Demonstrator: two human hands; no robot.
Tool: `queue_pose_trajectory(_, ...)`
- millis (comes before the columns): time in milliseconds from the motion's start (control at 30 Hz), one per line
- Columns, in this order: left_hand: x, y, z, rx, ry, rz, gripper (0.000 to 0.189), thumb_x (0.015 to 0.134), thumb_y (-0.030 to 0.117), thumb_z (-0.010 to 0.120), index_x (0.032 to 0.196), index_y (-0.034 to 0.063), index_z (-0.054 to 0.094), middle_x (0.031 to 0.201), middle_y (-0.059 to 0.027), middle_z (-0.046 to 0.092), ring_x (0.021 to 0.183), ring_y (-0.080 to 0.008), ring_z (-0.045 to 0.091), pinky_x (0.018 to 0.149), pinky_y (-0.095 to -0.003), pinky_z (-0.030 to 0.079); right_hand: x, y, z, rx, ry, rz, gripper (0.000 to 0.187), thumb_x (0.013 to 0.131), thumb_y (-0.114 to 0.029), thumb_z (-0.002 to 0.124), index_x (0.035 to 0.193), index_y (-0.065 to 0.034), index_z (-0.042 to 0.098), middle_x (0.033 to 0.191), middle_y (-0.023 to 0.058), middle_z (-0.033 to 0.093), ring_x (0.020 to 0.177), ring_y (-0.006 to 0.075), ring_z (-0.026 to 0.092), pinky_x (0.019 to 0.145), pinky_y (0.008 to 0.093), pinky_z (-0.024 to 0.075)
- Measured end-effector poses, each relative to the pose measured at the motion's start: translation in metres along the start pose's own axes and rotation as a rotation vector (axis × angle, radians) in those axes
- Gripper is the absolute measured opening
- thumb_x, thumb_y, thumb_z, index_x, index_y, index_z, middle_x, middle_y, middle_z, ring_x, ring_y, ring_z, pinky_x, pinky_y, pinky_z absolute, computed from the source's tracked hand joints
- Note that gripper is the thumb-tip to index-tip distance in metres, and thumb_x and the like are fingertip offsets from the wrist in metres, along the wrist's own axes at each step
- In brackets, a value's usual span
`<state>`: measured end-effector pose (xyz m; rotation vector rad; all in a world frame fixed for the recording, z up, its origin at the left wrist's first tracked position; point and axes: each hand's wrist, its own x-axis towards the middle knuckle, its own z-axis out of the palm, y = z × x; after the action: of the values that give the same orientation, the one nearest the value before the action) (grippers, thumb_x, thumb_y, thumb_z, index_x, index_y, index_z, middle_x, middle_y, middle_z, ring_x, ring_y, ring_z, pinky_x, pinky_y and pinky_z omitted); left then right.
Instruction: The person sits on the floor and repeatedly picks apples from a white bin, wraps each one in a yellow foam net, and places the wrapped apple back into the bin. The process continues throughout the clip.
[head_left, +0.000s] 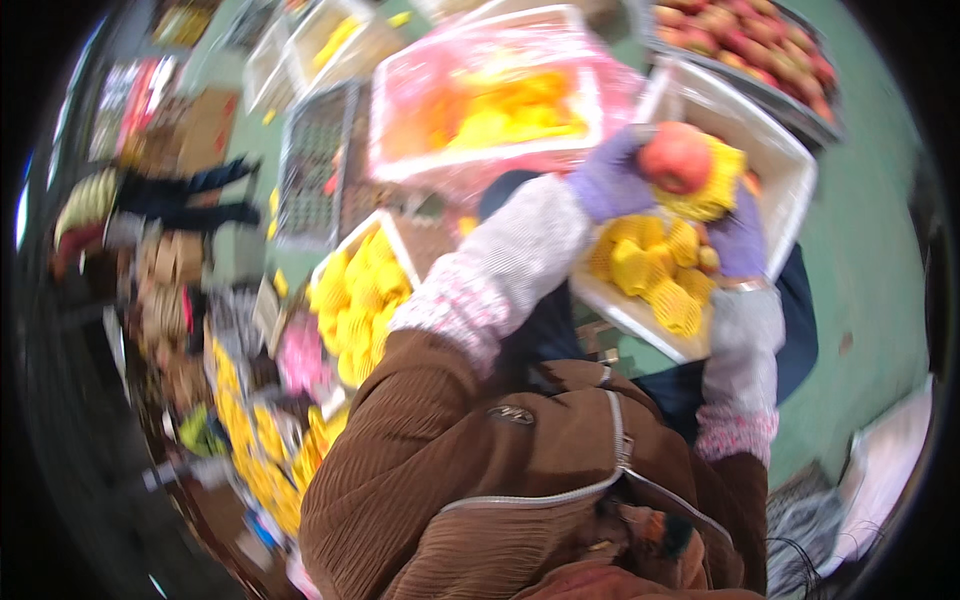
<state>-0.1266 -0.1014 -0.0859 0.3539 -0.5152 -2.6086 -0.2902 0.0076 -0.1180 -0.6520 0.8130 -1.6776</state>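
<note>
My left hand (611, 176), in a purple glove, grips the left side of a red apple (677, 157). My right hand (739, 234), gloved alike, grips a yellow foam net sleeve (709, 184) against the apple's right side. How far the apple sits inside the net is hidden. Both hands are over a white foam box (765, 142) tilted between my legs. In its near end lie several fruits in yellow foam nets (667, 274), with bare reddish fruit partly seen among them.
A grey crate of red apples (739, 37) stands beyond the box. Ahead left is a foam box lined with pink film (390, 112), holding yellow nets. Netted fruit fills another box (364, 300) at my left. A dark crate (315, 161) and a person (150, 199) are farther left.
</note>
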Motion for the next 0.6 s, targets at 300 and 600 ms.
queue_pose_trajectory(300,-0.174,0.088,-0.041,-0.030,0.093,0.478,0.046,0.080,0.030,0.064,0.116,0.0039,0.054,0.117,-0.0091,0.058,0.110,-0.0249,0.054,0.103,-0.0409,0.038,0.003,0.044,-0.049,-0.007,0.142,0.406,0.041,0.092,-0.026,0.054,0.124,-0.0003,0.052,0.099,0.0058,0.059,0.082,0.0144,0.056,0.072,0.0252,0.0471)
queue_pose_trajectory(600,-0.365,0.218,-0.235,0.482,1.252,1.264,0.043,0.077,0.030,0.071,0.110,0.0042,0.059,0.101,-0.0097,0.061,0.088,-0.0238,0.061,0.083,-0.0373,0.050,-0.018,0.084,-0.111,-0.276,0.482,0.612,0.032,0.088,-0.030,0.060,0.109,-0.0058,0.058,0.089,0.0024,0.058,0.071,0.0126,0.056,0.058,0.0225,0.0461)
